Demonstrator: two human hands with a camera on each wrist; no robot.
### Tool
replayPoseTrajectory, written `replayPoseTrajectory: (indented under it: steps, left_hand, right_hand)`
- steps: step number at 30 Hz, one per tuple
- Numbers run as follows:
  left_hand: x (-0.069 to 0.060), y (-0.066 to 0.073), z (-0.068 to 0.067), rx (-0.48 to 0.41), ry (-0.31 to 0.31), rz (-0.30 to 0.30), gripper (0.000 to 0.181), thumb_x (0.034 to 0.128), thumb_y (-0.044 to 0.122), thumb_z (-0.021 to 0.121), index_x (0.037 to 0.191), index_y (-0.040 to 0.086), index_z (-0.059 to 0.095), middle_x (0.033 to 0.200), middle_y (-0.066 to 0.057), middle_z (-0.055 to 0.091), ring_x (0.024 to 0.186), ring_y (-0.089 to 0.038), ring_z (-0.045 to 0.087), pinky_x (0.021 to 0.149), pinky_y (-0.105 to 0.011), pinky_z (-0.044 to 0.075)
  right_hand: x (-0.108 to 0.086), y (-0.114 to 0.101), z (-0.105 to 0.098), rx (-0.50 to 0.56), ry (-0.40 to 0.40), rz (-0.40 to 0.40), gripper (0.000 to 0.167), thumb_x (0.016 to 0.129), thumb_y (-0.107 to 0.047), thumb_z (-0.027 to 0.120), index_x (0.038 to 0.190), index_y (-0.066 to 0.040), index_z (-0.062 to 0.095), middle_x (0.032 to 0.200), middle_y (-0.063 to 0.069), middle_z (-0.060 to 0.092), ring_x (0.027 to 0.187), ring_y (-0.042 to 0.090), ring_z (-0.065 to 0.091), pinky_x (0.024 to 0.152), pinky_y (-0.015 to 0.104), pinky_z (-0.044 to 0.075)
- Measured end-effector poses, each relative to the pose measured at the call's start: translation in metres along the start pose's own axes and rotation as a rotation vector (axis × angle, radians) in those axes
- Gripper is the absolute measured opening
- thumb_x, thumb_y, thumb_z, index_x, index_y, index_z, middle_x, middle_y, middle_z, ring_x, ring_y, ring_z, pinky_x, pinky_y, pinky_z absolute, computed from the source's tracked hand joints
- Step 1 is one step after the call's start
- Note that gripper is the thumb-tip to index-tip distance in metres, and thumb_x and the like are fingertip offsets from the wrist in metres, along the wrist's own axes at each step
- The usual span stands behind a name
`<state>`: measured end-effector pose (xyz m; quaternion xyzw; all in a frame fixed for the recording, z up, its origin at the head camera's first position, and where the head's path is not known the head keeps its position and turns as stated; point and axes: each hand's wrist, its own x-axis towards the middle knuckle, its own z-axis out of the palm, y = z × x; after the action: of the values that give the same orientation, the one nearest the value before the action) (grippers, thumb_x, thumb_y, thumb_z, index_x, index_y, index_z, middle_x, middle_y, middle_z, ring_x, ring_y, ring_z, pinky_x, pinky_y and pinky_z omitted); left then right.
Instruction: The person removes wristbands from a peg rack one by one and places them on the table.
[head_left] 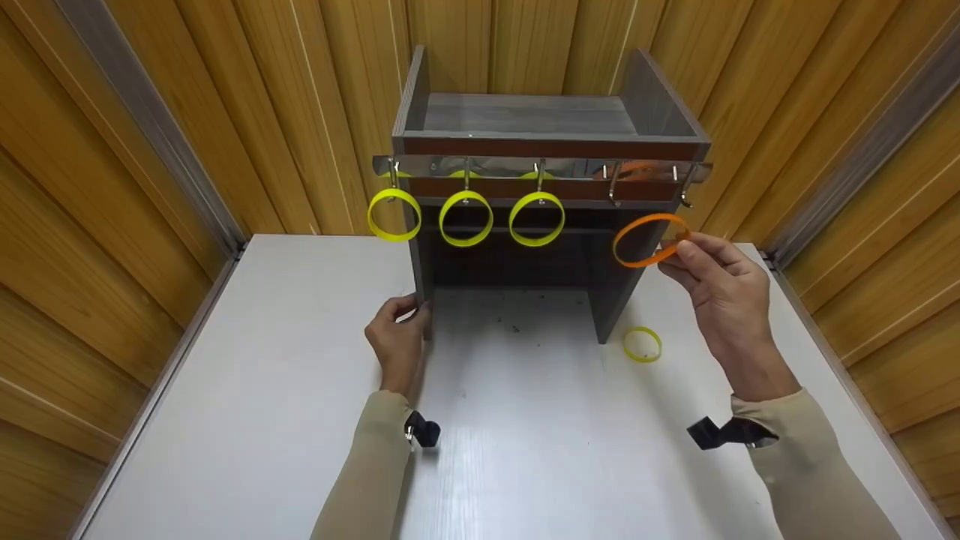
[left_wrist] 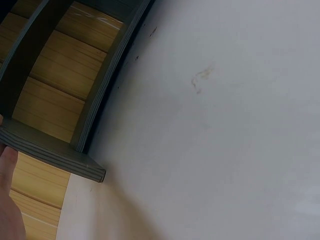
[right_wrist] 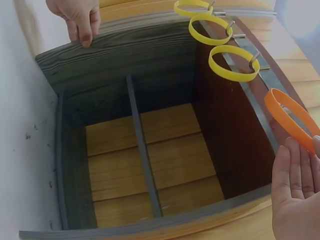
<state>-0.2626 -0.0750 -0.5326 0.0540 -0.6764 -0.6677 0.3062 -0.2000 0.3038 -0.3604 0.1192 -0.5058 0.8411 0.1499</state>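
Right hand [head_left: 726,296], right side of head view — thumb and fingers pinching orange, thin-banded, rubbery-looking ring [head_left: 637,263], right of centre, below bare silver metal hook [head_left: 614,187] | left hand [head_left: 399,334], centre-left — gripping grey wood-grain shelf unit [head_left: 532,112] | step: apparently hanging ring | next: likely calling for lifting it onto hook

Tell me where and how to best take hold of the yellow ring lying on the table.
Probably pinch the yellow ring by its right rim, coming from above, one finger inside: it lies flat on the table, its thin band leaves an open middle, and the grey side panel stands close on its left.
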Motion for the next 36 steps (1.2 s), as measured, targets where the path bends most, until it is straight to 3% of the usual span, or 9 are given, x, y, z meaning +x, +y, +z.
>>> replayPoseTrajectory:
  steps: [14, 23, 30, 36]
  left_hand:
    - [-0.001, 0.001, -0.001, 0.027, 0.000, -0.011, 0.016, 0.0813, -0.011, 0.083, 0.094, -0.001, 0.079, 0.096, -0.013, 0.077, 0.091, -0.029, 0.076, 0.074, -0.025, 0.064]
    - [-0.001, 0.000, -0.001, 0.014, 0.003, -0.011, 0.016, 0.0816, -0.011, 0.083, 0.094, -0.002, 0.079, 0.096, -0.014, 0.077, 0.093, -0.030, 0.076, 0.074, -0.024, 0.064]
    - [0.000, -0.002, 0.001, 0.032, 0.026, 0.048, 0.017, 0.0802, -0.015, 0.082, 0.093, -0.006, 0.077, 0.095, -0.019, 0.077, 0.092, -0.035, 0.076, 0.074, -0.024, 0.064]
    - [0.001, -0.003, 0.000, 0.037, 0.019, 0.055, 0.016, 0.0804, -0.015, 0.081, 0.091, -0.004, 0.077, 0.093, -0.016, 0.077, 0.091, -0.030, 0.076, 0.077, -0.029, 0.065]
  right_hand:
    - [-0.008, 0.006, -0.035, -0.034, 0.096, 0.059, 0.014, 0.102, 0.006, 0.065, 0.114, 0.008, 0.073, 0.106, 0.016, 0.076, 0.095, 0.025, 0.077, 0.093, 0.036, 0.061]
    - [-0.012, 0.010, -0.062, 0.022, 0.144, 0.097, 0.011, 0.102, 0.006, 0.065, 0.109, 0.008, 0.074, 0.103, 0.017, 0.077, 0.093, 0.024, 0.078, 0.092, 0.035, 0.061]
    - [-0.015, 0.017, -0.082, 0.071, 0.203, 0.120, 0.011, 0.100, 0.010, 0.065, 0.106, 0.008, 0.074, 0.101, 0.018, 0.078, 0.090, 0.025, 0.078, 0.089, 0.036, 0.063]
    - [-0.018, 0.020, -0.099, 0.078, 0.251, 0.170, 0.013, 0.098, 0.009, 0.069, 0.109, 0.007, 0.075, 0.102, 0.017, 0.078, 0.092, 0.025, 0.079, 0.091, 0.037, 0.061]
